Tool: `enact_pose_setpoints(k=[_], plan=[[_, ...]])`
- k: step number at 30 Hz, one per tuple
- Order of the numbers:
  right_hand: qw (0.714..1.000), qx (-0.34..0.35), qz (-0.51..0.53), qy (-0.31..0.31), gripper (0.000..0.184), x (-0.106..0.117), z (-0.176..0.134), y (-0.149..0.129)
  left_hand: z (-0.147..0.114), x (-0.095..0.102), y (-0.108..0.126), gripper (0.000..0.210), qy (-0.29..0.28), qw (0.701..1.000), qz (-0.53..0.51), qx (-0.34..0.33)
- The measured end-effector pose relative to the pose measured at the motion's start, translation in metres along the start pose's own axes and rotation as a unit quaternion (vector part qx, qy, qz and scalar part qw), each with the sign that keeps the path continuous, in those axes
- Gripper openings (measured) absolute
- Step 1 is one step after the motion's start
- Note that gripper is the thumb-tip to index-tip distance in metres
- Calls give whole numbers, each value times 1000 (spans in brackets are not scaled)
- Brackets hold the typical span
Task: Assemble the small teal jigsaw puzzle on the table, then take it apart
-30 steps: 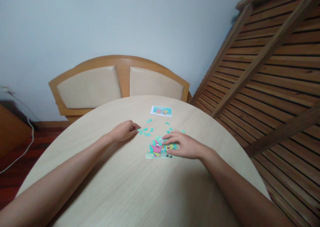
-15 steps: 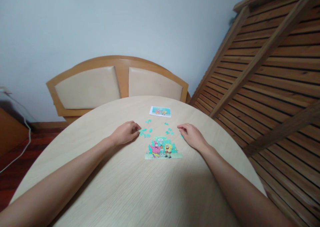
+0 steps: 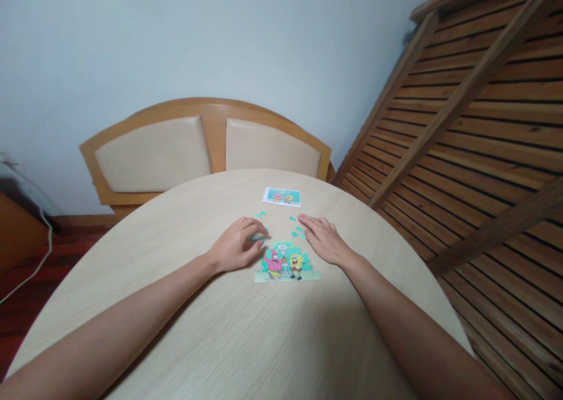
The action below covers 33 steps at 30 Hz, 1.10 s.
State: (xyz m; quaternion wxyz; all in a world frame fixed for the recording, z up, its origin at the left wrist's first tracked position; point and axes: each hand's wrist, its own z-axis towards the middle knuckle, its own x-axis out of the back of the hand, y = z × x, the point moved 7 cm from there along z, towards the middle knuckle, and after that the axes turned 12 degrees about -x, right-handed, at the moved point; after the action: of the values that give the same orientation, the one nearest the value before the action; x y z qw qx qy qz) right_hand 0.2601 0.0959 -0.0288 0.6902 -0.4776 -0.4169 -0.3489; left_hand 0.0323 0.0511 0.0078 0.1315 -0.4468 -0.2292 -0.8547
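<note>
A partly joined cartoon jigsaw puzzle (image 3: 284,264) lies flat on the round table (image 3: 246,335), its lower edge straight and its upper edge uneven. My left hand (image 3: 240,244) hovers at its upper left, thumb and fingers apart, over loose turquoise pieces that it partly hides. Nothing shows in its grasp. To the puzzle's upper right, my right hand (image 3: 324,240) is stretched out low over the tabletop, fingertips close to several loose puzzle pieces (image 3: 298,232). A few more jigsaw pieces (image 3: 261,214) lie above my left hand.
Toward the far edge of the table rests a picture card (image 3: 282,197) with the same cartoon scene. A padded wooden headboard (image 3: 217,148) stands against the wall behind. At the right leans a slatted wooden frame (image 3: 461,124); a white cable (image 3: 48,241) hangs at the left.
My left hand has moved right, over the left-hand loose pieces, and its fingers have spread. My right hand has shifted left toward the right-hand pieces and straightened its fingers.
</note>
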Motion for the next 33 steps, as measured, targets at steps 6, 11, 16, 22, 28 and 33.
enact_pose_setpoints(k=[6, 11, 16, 22, 28, 33], plan=[[999, 19, -39, -30, 50, -5, -1, -12, 0, -23, 47, 37, -132, 970, -103, -177], [996, 9, -83, 21, 43, 10, -5, -15, -4, -24, 47, 38, -152, 967, -96, -183], [996, 0, -79, 30, 26, 25, -9, -9, -6, -24, 45, 38, -154, 968, -85, -180], [999, 31, -22, -14, 16, 34, -14, -7, -6, -24, 45, 39, -153, 968, -75, -186], [990, 66, 57, -108, 25, 29, -19, -10, -7, -25, 46, 39, -139, 966, -62, -209], [996, 49, 28, -65, 16, 37, -18, -9, -7, -24, 46, 38, -121, 965, -54, -226]])
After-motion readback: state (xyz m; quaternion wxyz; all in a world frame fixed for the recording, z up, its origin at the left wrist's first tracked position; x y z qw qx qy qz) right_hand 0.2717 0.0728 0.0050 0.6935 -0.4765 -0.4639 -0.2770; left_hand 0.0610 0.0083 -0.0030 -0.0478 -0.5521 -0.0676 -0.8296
